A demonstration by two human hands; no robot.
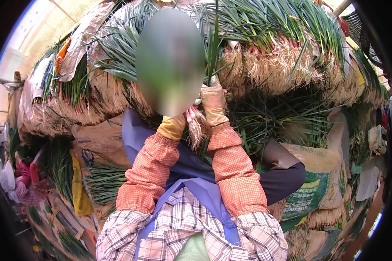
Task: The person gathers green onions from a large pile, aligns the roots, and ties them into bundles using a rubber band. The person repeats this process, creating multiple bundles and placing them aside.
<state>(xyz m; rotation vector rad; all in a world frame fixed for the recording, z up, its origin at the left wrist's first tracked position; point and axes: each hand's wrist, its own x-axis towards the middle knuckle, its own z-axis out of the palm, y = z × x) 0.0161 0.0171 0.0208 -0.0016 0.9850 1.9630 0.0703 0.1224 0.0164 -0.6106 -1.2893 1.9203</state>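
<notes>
My right hand point(213, 102), in a yellowed glove, is closed round green garlic stalks, with long green leaves point(213, 48) rising above the fist. Between my wrists hangs a small bunch of green garlic point(197, 126), its reddish-white stems up and its pale roots down. My left hand point(171, 126), also gloved, is close beside this bunch on the left. A blurred oval hides its fingers and whatever they touch. A small white piece point(197, 102) shows at the right hand's edge.
Ahead, a long bank of green garlic point(278, 61) lies with its roots toward me. More leaves point(287, 117) lie under it on the right. Sacks point(307, 195) and piled greens point(102, 182) flank my legs. At the far left, another person's pink sleeve point(28, 187) shows.
</notes>
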